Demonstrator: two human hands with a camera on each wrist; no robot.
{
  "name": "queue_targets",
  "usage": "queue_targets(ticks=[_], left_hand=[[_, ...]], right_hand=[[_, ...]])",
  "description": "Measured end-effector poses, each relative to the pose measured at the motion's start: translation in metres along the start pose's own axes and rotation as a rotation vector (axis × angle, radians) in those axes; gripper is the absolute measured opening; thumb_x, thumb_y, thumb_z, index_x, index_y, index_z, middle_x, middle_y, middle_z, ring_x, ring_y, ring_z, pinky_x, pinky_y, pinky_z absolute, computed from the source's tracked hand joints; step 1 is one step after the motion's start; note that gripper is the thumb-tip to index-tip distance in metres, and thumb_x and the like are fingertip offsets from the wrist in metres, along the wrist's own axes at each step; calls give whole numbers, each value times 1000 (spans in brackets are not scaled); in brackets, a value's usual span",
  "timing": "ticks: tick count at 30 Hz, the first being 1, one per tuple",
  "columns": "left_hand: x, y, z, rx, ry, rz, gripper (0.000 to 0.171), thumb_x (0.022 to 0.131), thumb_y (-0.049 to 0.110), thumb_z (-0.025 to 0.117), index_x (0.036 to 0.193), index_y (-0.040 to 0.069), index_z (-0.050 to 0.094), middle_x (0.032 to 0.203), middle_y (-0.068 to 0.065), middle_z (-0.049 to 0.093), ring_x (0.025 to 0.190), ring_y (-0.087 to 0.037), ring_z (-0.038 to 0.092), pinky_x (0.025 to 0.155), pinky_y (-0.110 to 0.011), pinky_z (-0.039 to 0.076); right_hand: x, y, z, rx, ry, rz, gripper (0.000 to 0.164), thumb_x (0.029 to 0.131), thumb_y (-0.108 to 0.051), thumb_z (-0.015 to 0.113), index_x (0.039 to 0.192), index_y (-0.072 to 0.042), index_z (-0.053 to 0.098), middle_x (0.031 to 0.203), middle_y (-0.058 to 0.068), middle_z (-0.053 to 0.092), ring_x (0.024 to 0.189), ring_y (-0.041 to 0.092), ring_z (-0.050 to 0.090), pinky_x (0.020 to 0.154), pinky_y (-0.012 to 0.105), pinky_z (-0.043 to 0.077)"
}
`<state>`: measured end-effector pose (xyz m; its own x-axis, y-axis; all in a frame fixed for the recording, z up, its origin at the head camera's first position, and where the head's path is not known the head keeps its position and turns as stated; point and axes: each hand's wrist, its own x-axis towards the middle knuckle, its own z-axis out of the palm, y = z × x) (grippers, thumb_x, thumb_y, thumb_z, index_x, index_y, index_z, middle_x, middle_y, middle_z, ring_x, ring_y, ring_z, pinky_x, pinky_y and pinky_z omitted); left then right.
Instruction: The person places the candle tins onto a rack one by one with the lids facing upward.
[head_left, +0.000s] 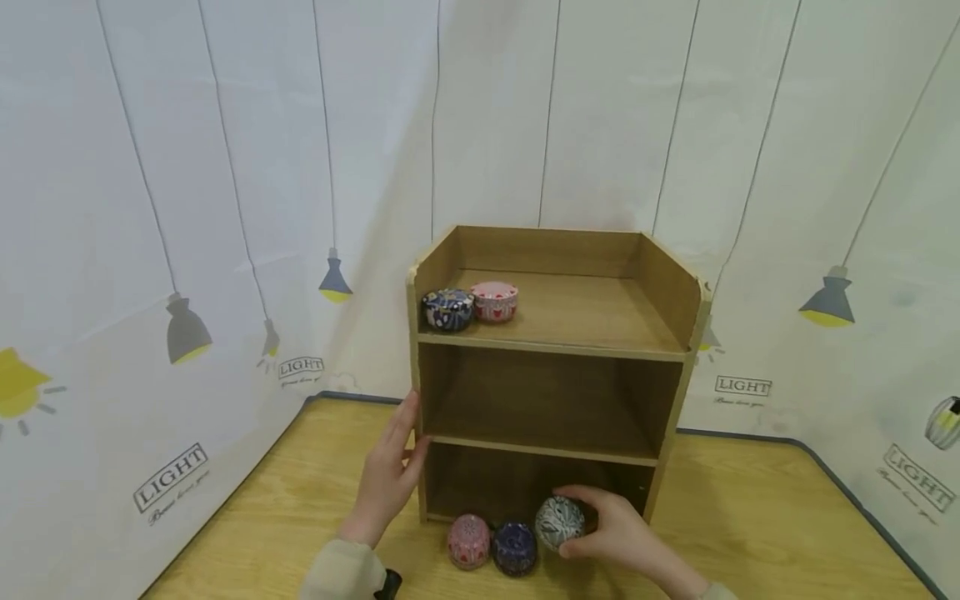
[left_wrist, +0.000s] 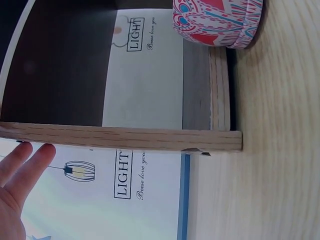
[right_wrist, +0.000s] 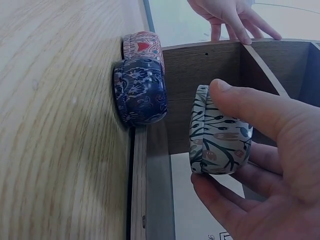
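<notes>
My right hand (head_left: 618, 533) pinches a round tin (head_left: 559, 522) with a white, green and black leaf pattern between thumb and fingers. In the right wrist view the tin (right_wrist: 217, 135) is tilted on its side in that camera's picture, raised off the table. My left hand (head_left: 390, 467) rests with straight fingers against the left side of a small wooden shelf (head_left: 551, 348). In front of the shelf stand a pink tin (head_left: 469, 542) and a dark blue tin (head_left: 515, 549), side by side on the table.
On the top shelf, at the left, sit a blue patterned tin (head_left: 447, 310) and a pink-lidded tin (head_left: 495, 301). The shelf has two lower compartments with side walls. Behind the wooden table (head_left: 750, 517) hangs a white backdrop (head_left: 495, 117) printed with lamps.
</notes>
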<state>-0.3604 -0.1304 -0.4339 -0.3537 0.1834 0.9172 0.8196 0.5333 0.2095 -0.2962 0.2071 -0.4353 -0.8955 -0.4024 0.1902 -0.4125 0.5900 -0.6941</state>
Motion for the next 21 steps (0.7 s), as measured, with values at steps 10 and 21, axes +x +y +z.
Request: queue_targets(ticks=[10,21], left_hand=[[1,-1,-1,9,-10,-6,76,82,-10,69,149,2,36,149,-15,41,113,-31,58,65,-20,57],[3,0,-1,-5,6,34,74,82,-11,68,148,0,37,150,-14,40,114,-31,57,65,-19,57]], right_hand=[[-1,2,-6,1,10,-11,70,68,-31,88,128,-6,62,120,13,62,96,23,61,75,32,53],[2,-2,-7,-38,49,-35,71,67,-28,88,129,-6,61,113,8,65,85,11,60,67,26,52]])
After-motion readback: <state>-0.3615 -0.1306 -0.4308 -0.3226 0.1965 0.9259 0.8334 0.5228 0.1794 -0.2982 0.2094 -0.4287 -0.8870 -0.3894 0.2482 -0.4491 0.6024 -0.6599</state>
